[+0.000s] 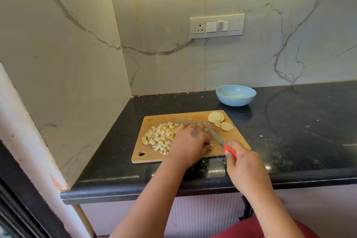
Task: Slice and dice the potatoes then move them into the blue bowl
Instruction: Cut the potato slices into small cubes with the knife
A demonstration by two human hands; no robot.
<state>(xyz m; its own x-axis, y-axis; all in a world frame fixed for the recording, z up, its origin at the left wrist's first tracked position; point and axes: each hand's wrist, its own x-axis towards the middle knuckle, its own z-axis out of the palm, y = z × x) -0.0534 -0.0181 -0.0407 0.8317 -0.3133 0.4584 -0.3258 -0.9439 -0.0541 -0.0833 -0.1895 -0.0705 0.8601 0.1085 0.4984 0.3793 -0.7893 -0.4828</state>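
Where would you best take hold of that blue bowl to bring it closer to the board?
Probably the rim of the blue bowl, on its near side, coming from above. It stands upright and looks empty, its wall flares outward, and the near edge faces the cutting board with bare counter around it.

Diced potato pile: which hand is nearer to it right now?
Left. The left hand rests on the cutting board right against the diced potato pile. The right hand grips the knife at the board's near right edge, farther from the pile.
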